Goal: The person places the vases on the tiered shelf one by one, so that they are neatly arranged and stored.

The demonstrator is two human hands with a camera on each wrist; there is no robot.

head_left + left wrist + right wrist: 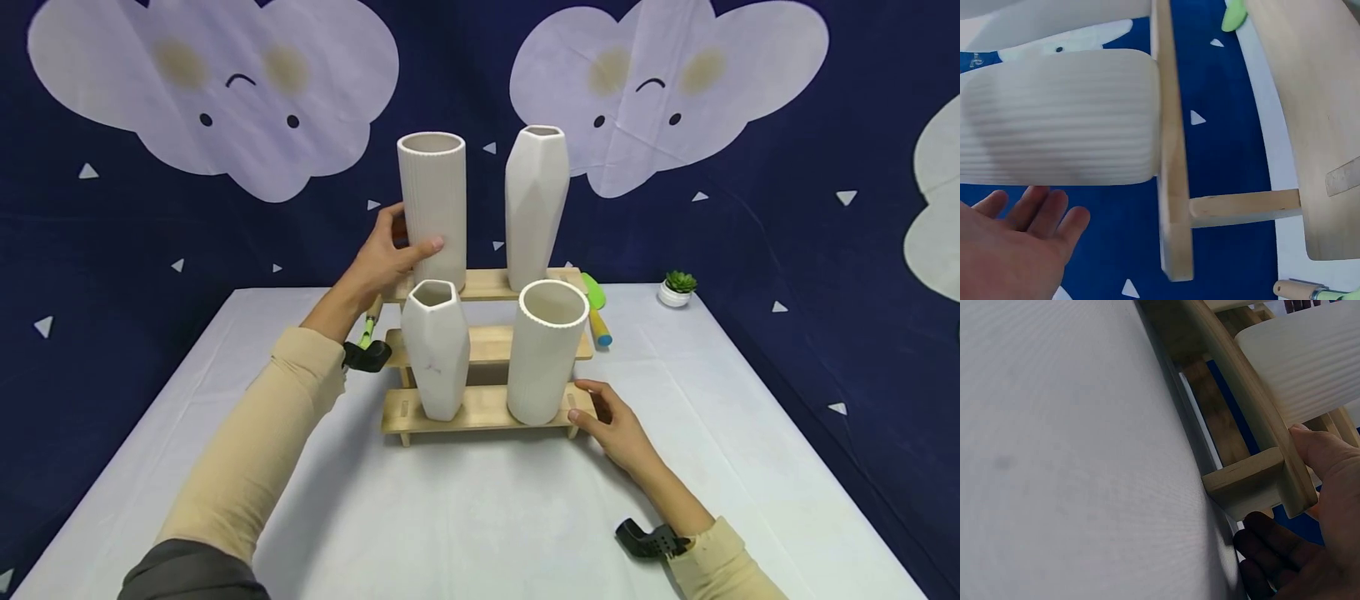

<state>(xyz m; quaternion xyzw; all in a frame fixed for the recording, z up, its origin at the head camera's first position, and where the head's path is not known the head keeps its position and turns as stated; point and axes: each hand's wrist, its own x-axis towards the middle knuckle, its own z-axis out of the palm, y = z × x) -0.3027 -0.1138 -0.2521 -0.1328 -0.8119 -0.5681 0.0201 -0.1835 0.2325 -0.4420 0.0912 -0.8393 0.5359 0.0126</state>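
Note:
A tiered wooden display stand [491,343] carries several white vases. On its top tier, my left hand [382,258] is at the left side of a ribbed cylindrical vase [437,200], thumb across its front. In the left wrist view, the loosely bent fingers [1072,228] lie beside the vase, not wrapped round it. My right hand [618,429] grips the right end of the lowest tier, thumb [1319,447] on the board and other fingers beneath or behind. Just left of it stands a wider ribbed vase [542,367]. A faceted vase [438,358] stands left on this tier.
A tall faceted vase [534,208] stands at the top right of the stand. Green-bladed garden tools, one with a yellow-and-blue handle [599,327], lie beside the stand. A small potted succulent [675,290] sits at the back right of the white-covered table [465,517].

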